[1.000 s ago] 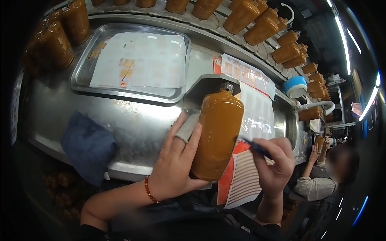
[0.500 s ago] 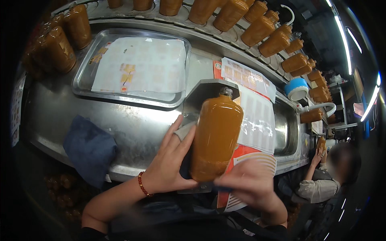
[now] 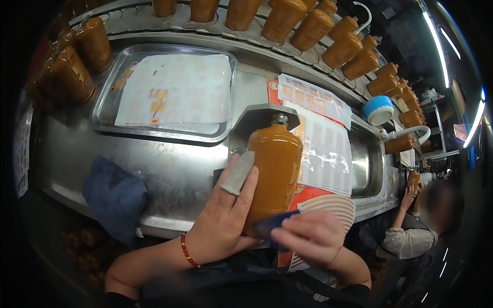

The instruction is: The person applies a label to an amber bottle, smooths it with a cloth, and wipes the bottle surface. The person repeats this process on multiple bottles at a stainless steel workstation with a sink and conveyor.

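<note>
A caramel-brown bottle (image 3: pixel 276 161) with a clear glass neck leans on a grey angular holder (image 3: pixel 251 117) in front of me. My left hand (image 3: pixel 213 223) grips its left side, thumb at the base. One finger of that hand wears a grey cloth sleeve (image 3: pixel 238 173), and a beaded bracelet circles the wrist. My right hand (image 3: pixel 316 236) pinches a dark blue flat piece (image 3: pixel 275 225), slightly blurred, against the bottle's lower right. I cannot make out whether that piece is a scraper or folded cloth.
A metal tray (image 3: pixel 97 115) with label sheets (image 3: pixel 190 82) lies at the back left. More sheets (image 3: pixel 323 149) lie right of the bottle, beside a sink (image 3: pixel 367 172). Brown bottles (image 3: pixel 244 13) line a conveyor behind. A blue cloth (image 3: pixel 115 192) hangs over the front edge. Another person (image 3: pixel 411 241) works at right.
My left fingers have slid further onto the bottle's side, showing the grey sleeve more fully. My right hand has risen slightly, bringing the blue piece against the bottle. The whole view has shifted a little.
</note>
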